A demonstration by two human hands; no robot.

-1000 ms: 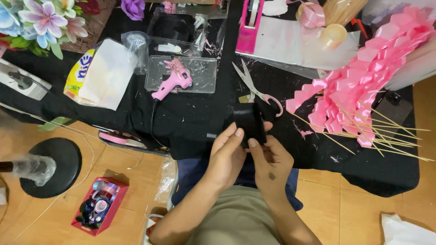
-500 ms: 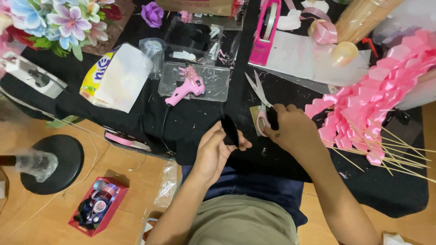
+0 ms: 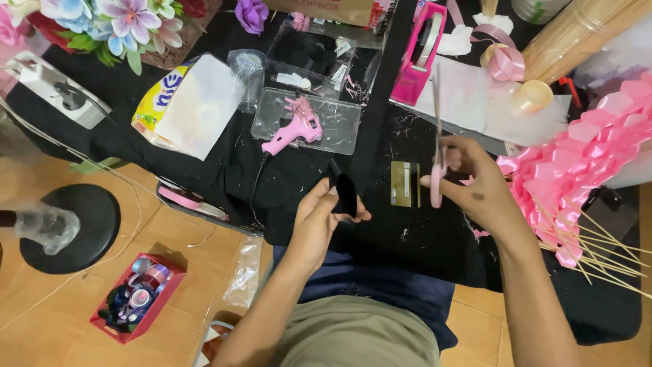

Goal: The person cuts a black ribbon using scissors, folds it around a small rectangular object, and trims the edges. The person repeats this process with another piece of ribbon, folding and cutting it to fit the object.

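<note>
Open black cloth (image 3: 299, 183) between hands; small gold card (image 3: 405, 183) lying there. Beyond: clear plastic tray (image 3: 339, 126) holding pink glue gun (image 3: 293, 130). Right blocked by folded pink ribbon heap (image 3: 577, 163), thin wooden skewers (image 3: 604, 255).

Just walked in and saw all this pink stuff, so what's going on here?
A person sits at a black-covered table. The left hand pinches a small black piece, held upright. The right hand holds pink-handled scissors, blades pointing away. A gold card lies between the hands. A pink glue gun rests on a clear tray, and folded pink ribbons on sticks lie to the right.
</note>
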